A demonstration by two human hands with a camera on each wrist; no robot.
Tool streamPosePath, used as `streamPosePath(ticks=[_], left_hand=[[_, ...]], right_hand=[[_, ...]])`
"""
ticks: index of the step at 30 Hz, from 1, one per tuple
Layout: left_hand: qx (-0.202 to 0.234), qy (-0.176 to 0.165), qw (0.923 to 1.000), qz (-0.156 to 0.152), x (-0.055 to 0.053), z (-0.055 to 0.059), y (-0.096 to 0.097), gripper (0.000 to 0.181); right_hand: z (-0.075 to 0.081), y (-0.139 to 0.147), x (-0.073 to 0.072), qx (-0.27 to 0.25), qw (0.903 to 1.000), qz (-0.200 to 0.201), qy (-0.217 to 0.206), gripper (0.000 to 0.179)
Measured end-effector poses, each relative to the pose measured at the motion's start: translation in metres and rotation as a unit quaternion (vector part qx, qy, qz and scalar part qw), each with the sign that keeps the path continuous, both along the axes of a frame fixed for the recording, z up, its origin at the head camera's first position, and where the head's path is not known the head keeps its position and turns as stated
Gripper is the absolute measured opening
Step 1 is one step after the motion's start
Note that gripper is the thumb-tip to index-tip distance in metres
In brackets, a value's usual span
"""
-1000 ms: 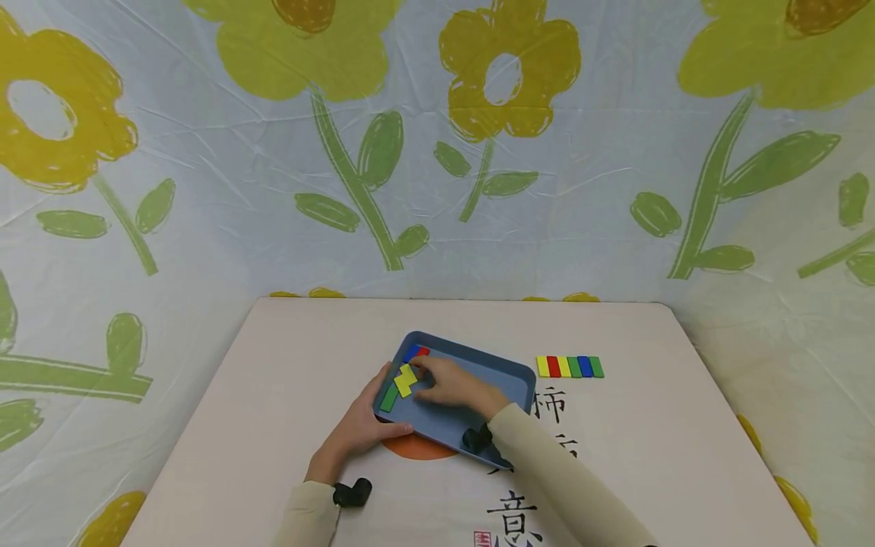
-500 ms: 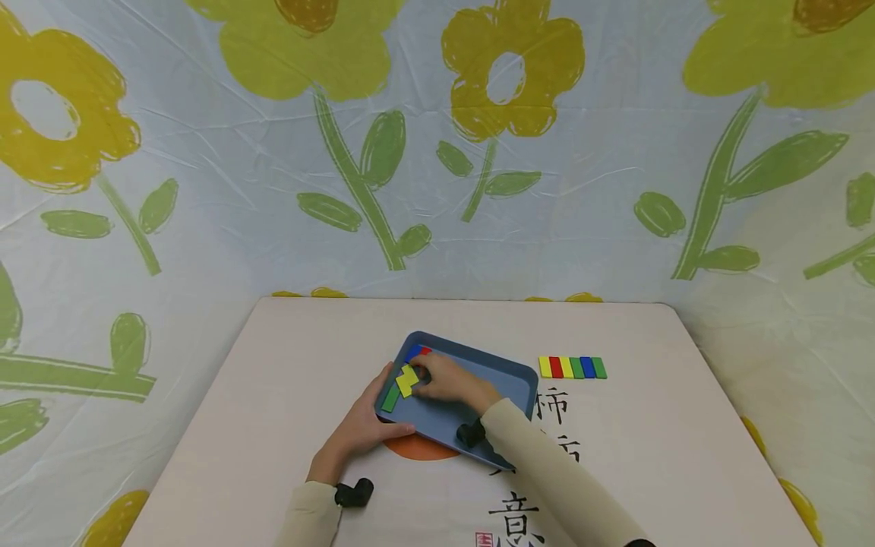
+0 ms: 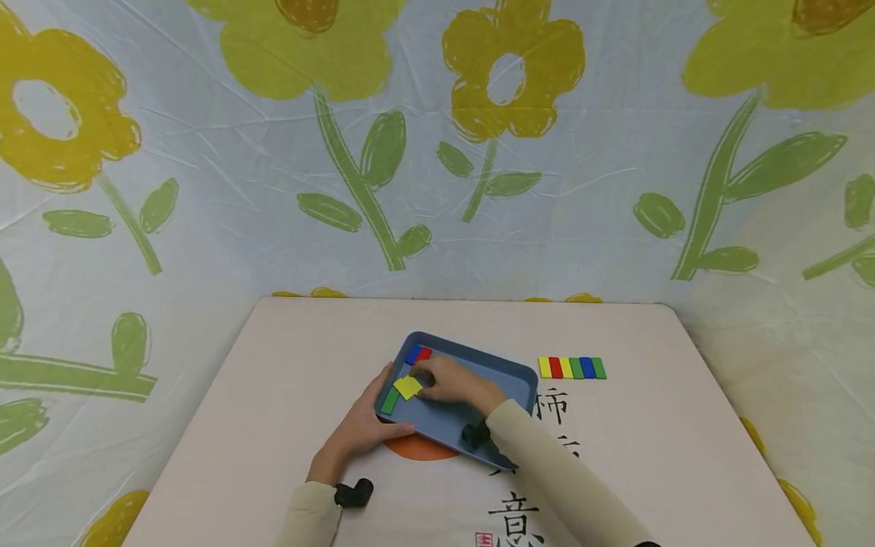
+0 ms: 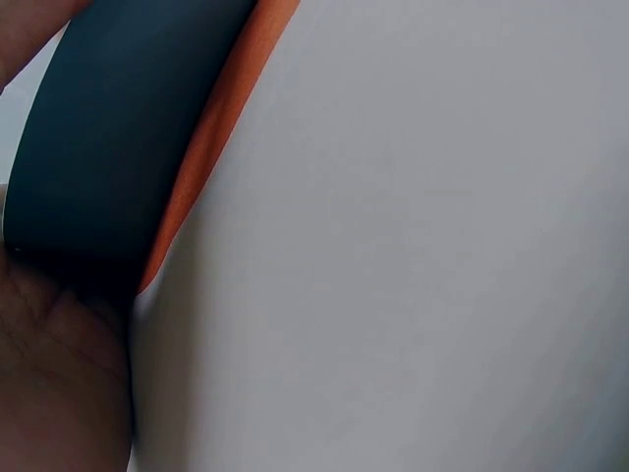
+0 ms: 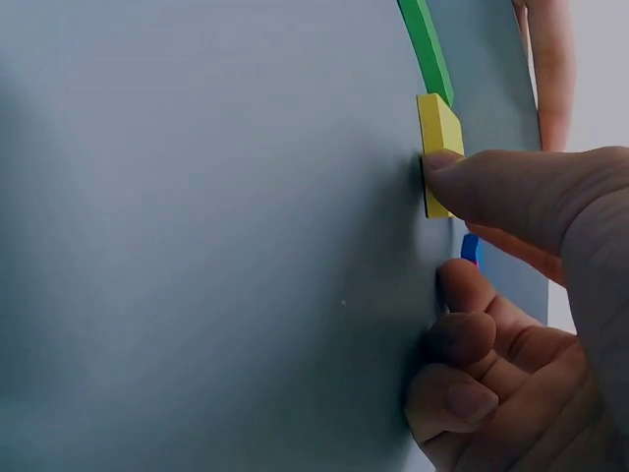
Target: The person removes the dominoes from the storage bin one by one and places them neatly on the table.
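Observation:
A blue-grey tray (image 3: 485, 362) lies slantwise on the table. My left hand (image 3: 361, 422) grips its left corner, fingers along the left side and thumb at the front edge. My right hand (image 3: 453, 382) reaches in and pinches yellow tiles (image 3: 408, 388) by their right side; in the right wrist view the thumb presses the yellow edge (image 5: 434, 128). The two yellow tiles sit side by side as one squarish block. Toward the front of it lies a green tile (image 3: 390, 400), and behind it a blue tile (image 3: 413, 354) and a red tile (image 3: 424, 355), along the tray's left side.
A row of yellow, red, green and blue tiles (image 3: 572, 368) lies right of the tray. The pale tablecloth (image 3: 314, 349) has black characters (image 3: 514, 516) and an orange disc (image 3: 420, 448) partly under the tray. Behind the table hangs a flowered cloth (image 3: 574, 220).
The yellow tiles, staggered in the earlier frames, now line up edge to edge under my right fingers. More of the blue and red tiles shows. My left hand and the tray have stayed put.

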State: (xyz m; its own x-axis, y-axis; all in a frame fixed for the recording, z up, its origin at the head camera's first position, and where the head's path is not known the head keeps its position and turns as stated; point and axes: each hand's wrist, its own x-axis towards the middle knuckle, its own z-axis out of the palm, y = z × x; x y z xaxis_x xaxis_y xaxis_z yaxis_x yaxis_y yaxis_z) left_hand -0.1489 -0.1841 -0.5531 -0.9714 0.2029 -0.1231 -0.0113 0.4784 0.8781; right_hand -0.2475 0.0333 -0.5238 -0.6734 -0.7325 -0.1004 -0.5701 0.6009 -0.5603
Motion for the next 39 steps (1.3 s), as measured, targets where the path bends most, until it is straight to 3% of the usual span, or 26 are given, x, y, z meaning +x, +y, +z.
streamPosePath(ticks=[8, 15, 28, 39], left_hand=[[-0.004, -0.003, 1.0000, 0.002, -0.001, -0.001, 0.000, 0.120], [-0.005, -0.005, 1.0000, 0.001, 0.000, -0.003, 0.001, 0.120], [-0.005, 0.002, 1.0000, -0.001, -0.002, -0.002, 0.000, 0.119], [-0.001, 0.002, 1.0000, -0.001, -0.001, 0.001, 0.000, 0.119]], right_hand=[[0.002, 0.004, 0.002, 0.004, 0.9996, -0.014, -0.026, 0.054], [0.002, 0.003, 0.004, 0.009, 0.9997, -0.012, -0.021, 0.059], [-0.004, 0.000, 0.010, 0.015, 0.9989, -0.042, -0.012, 0.050], [-0.004, 0.007, 0.009, -0.008, 0.9978, -0.052, -0.040, 0.050]])
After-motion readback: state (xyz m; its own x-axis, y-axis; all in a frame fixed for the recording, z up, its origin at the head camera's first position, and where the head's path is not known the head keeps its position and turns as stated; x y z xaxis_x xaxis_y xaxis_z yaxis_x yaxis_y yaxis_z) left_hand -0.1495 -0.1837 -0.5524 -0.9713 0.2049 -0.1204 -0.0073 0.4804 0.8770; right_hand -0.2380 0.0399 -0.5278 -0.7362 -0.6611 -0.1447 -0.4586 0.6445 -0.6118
